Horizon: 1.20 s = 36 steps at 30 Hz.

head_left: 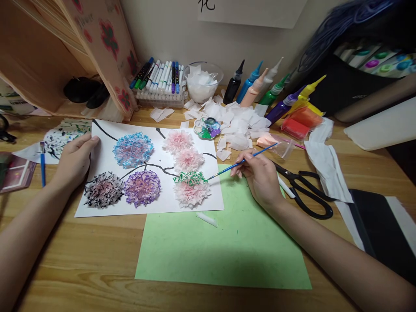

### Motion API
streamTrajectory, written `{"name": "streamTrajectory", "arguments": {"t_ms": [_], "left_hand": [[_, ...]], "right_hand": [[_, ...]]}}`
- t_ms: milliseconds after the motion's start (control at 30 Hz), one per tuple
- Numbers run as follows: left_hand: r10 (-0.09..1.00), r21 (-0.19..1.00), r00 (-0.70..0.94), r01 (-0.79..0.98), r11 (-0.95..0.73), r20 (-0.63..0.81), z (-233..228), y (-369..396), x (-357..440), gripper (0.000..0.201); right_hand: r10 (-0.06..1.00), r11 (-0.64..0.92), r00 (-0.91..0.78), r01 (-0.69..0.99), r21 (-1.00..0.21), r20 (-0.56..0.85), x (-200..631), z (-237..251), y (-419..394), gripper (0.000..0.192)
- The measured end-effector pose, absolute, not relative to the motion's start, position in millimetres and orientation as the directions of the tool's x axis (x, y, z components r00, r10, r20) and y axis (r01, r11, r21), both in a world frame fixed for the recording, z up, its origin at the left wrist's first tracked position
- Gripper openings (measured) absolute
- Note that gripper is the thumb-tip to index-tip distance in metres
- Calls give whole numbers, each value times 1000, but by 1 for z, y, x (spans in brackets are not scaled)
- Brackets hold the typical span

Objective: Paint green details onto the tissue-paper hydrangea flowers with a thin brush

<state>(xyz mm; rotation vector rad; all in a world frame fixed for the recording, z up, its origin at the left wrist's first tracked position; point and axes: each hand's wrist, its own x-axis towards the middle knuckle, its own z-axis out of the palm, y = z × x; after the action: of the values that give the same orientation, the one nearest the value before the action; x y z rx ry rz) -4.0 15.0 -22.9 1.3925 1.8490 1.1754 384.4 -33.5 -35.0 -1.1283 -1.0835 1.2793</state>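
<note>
My right hand (pixel 258 175) grips a thin blue paintbrush (pixel 242 163), its tip touching the green-edged pink tissue flower (pixel 191 187) at the lower right of a white sheet (pixel 107 149). That sheet carries several tissue flowers: blue (pixel 133 149), purple (pixel 142 187), dark grey (pixel 103 190) and two pink ones (pixel 182 149), joined by black painted branches. My left hand (pixel 74 160) lies flat on the sheet's left edge, holding it down. A green paper (pixel 227 242) lies under the sheet's right corner.
A small paint palette (pixel 208 128) sits behind the sheet amid white tissue scraps (pixel 238 121). Paint bottles (pixel 260 89), markers (pixel 160 78), a tissue bowl (pixel 203 82) line the wall. Black scissors (pixel 305 190) lie right of my hand. Another brush (pixel 42 167) lies far left.
</note>
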Motion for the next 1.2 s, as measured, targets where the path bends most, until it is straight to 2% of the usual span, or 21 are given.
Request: {"name": "streamTrajectory", "arguments": {"t_ms": [167,600,767,900,1200], "left_hand": [[943,890,-326,448,86,73,-23,15,-3,24],[943,854,-321,511,92,90,-23,15,-5,27],[943,869,-320,488,84,88,-24,15,-5,25],[942,878,-321,473,74,94,-24,15,-6,27],[943,867,-318,492,78,95,-25,14,-8,26]], "right_hand": [[1000,-8,5,-141,-990,-9,385,-36,-35,20],[1000,-22,-9,-154,-988,-21,385,-37,-33,20],[999,5,47,-187,-982,-4,386,-37,-33,18],[1000,-4,11,-187,-982,-7,385,-35,-34,19],[999,50,6,-186,-981,50,386,-36,-35,19]]}}
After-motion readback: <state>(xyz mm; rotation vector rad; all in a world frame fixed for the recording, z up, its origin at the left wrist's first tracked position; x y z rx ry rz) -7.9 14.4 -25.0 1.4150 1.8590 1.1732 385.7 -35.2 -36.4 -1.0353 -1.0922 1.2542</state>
